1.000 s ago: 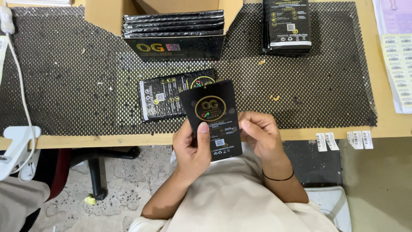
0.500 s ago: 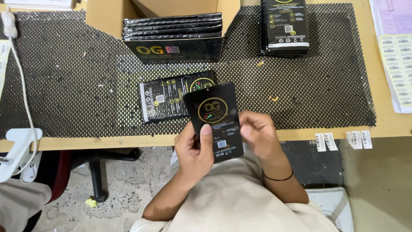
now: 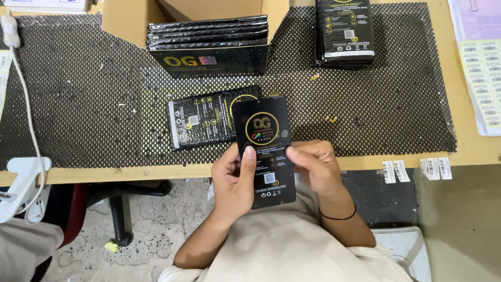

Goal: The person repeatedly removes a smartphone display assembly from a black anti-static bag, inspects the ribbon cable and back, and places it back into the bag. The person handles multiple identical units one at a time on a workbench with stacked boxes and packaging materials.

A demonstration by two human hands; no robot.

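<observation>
A flat black packet (image 3: 262, 136) with a gold ring emblem is upright over the table's front edge. My left hand (image 3: 236, 180) grips its left side, thumb across the front. My right hand (image 3: 314, 166) rests against its right edge at mid height, fingers curled. Just behind the packet, a black foil pouch (image 3: 201, 117) lies flat on the black mesh mat (image 3: 94, 104).
A cardboard box (image 3: 209, 39) with several black pouches stacked in it stands at the back centre. A pile of black pouches (image 3: 344, 34) sits at the back right. Label sheets (image 3: 482, 78) lie at the right edge, small labels (image 3: 412, 169) on the table front. White cable (image 3: 23, 99) at left.
The held packet has tipped slightly and stayed over the table's front edge. My right hand has moved in from the packet's right side onto its right edge.
</observation>
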